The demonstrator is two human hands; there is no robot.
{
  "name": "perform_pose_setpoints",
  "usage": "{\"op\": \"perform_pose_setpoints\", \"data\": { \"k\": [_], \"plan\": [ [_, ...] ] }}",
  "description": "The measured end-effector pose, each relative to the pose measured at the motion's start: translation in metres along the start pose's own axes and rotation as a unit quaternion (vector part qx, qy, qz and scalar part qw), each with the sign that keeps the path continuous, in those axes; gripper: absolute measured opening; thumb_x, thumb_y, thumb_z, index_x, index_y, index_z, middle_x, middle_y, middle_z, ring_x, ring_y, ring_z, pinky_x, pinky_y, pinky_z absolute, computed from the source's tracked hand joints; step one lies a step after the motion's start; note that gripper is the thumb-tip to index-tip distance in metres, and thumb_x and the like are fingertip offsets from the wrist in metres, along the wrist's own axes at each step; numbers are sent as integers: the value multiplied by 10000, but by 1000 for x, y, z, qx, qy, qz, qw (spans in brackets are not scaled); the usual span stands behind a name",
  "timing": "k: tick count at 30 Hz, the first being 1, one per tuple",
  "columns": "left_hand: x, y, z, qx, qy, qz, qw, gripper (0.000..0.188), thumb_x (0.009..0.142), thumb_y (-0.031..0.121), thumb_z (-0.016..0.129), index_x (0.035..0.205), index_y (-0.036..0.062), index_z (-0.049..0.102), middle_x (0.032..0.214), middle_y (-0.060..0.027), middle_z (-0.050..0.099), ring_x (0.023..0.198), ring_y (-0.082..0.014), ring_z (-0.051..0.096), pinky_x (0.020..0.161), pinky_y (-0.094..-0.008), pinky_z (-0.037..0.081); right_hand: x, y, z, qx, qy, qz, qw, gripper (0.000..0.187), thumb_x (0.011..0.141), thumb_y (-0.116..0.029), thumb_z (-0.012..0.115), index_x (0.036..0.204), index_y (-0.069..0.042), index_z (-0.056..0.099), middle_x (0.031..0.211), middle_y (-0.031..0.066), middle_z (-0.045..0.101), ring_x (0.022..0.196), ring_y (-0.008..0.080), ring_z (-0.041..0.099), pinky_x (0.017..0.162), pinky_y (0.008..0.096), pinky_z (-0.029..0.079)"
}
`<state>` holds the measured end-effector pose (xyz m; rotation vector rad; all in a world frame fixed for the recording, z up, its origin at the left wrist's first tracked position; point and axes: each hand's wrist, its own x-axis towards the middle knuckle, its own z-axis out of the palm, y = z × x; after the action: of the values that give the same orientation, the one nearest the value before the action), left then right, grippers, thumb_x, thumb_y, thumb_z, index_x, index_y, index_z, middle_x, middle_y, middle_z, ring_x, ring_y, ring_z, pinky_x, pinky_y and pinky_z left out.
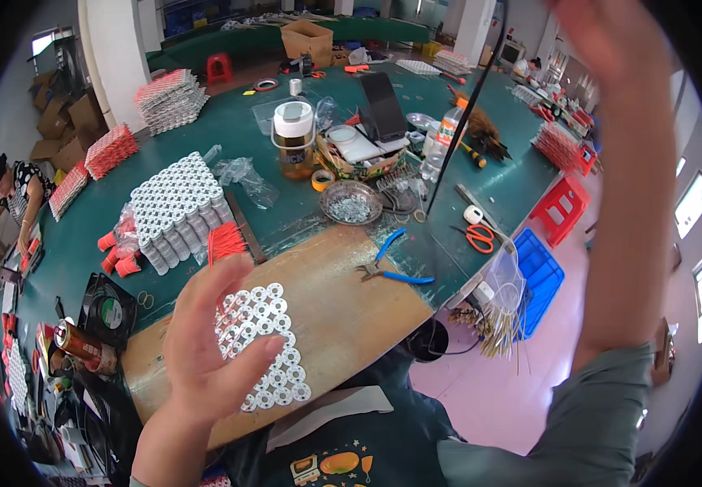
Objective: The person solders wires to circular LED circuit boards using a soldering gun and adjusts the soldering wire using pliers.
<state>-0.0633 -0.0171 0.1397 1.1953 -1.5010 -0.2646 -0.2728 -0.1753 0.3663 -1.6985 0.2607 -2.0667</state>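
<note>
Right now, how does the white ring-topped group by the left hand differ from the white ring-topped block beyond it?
Place: the group is on the wooden board; the block stands on the green table.
Cover: the left hand partly hides the group, not the block.
Sides: the block shows tall cylindrical sides; the group, only tops.
Shared: pale rings in rows.

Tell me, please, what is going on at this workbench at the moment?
A person's left hand is open, fingers and thumb apart, in front of a sheet of round white discs on a brown board. The right hand is raised at the top edge, partly cut off and blurred, so I cannot tell whether it holds anything. Blue-handled pliers lie at the board's far edge. At the left, another person is at the green table.
</note>
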Motion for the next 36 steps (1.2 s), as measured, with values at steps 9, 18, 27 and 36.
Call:
{"op": "perform_pose_setpoints", "data": {
  "k": [9, 18, 27, 36],
  "plan": [
    [22, -1, 45, 155, 20, 19, 987, 901, 668, 304, 892, 1394, -10, 461, 1305, -164, 562, 1185, -273, 567, 978, -388, 458, -244, 74, -18, -15, -159, 463, 872, 332, 855, -156, 788, 1113, 4, 655, 1001, 48, 712, 893, 104, 651, 753, 265, 528],
    [23, -14, 74, 88, -41, -172, 980, 845, 650, 262, 869, 1357, 6, 482, 1184, -178, 603, 1038, -298, 648, 889, -399, 524, -303, 89, -34, -61, -322, 430, 841, 421, 796, -111, 692, 1200, -48, 591, 1180, 174, 629, 1125, 341, 611, 888, 434, 504],
    [21, -35, 87, 9, -87, -272, 958, 794, 679, 272, 850, 1349, 19, 508, 1181, -176, 626, 1035, -296, 654, 902, -386, 514, -303, 100, -53, -119, -355, 413, 830, 486, 802, -115, 712, 1252, -50, 544, 1194, 190, 593, 1110, 386, 597, 883, 448, 501],
    [16, -55, 81, 61, -21, -186, 980, 685, 710, 220, 818, 1267, -1, 485, 1144, -190, 552, 995, -363, 620, 832, -431, 521, -257, 54, -79, -159, -418, 335, 829, 323, 861, -97, 710, 1140, 24, 603, 1097, 159, 630, 970, 241, 663, 828, 330, 526]
  ]
}}
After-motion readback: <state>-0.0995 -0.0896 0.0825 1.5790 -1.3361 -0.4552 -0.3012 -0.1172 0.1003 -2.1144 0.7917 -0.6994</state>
